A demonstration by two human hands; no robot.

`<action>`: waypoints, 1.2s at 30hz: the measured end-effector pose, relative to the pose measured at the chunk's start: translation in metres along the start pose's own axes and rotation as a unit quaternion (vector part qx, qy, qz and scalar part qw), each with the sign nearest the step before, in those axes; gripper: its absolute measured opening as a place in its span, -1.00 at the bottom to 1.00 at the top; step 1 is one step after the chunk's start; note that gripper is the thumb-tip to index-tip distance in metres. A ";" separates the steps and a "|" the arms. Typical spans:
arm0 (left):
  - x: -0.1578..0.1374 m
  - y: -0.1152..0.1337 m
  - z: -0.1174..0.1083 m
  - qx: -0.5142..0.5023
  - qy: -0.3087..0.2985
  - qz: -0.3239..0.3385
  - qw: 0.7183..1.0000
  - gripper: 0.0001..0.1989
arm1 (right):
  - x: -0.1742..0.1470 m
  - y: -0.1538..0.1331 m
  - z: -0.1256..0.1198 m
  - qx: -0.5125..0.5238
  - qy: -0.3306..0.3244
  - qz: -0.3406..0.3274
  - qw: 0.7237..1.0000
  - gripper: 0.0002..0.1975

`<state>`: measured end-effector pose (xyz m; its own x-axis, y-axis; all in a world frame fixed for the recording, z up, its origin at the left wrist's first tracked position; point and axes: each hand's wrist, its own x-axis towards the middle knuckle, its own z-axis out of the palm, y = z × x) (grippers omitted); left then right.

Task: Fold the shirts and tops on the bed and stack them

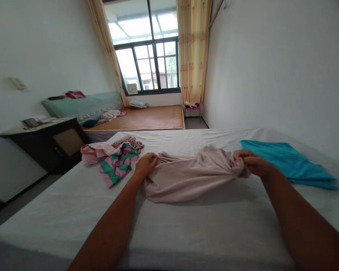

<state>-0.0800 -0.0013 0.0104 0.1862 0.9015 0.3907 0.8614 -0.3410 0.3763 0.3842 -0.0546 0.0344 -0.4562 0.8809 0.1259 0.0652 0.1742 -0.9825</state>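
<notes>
A dusty-pink garment (pixel 183 180), its exact kind unclear, stretches between my two hands over the white-sheeted bed (pixel 203 233). My left hand (pixel 147 165) is closed on its upper left corner. At the other end, the fingers of my right hand (pixel 251 162) grip a bunched, twisted part of the same cloth. The lower edge of the garment sags close to the sheet. To the right of my right hand lies a folded turquoise cloth (pixel 288 160). Left of my left hand is a loose heap of clothes with a green-and-pink striped piece (pixel 118 165) in front.
Beyond the white sheet stands another bed with a brown mat (pixel 158 116), some clothes (pixel 110 116) on it. A dark cabinet (pixel 67 141) is at the left. By the curtain (pixel 193 52) stands a small pink stool (pixel 192 108). A white wall (pixel 271 67) bounds the right side.
</notes>
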 end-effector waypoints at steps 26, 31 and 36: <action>-0.001 -0.032 0.012 0.047 -0.089 0.002 0.995 -0.67 | 0.001 0.066 -0.052 -0.612 0.366 0.197 0.673 -0.47; -0.002 -0.029 0.010 0.051 -0.090 -0.007 0.995 -0.70 | -0.041 0.082 -0.070 -0.644 0.293 0.269 0.654 -0.23; -0.002 -0.033 0.014 0.058 -0.080 -0.012 0.995 -0.71 | -0.048 0.086 -0.071 -0.687 0.300 0.246 0.614 -0.44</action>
<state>-0.1015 0.0122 -0.0147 0.2307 0.9427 0.2408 0.9132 -0.2953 0.2810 0.4747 -0.0507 -0.0459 0.3017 0.9074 0.2927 0.9398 -0.3348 0.0692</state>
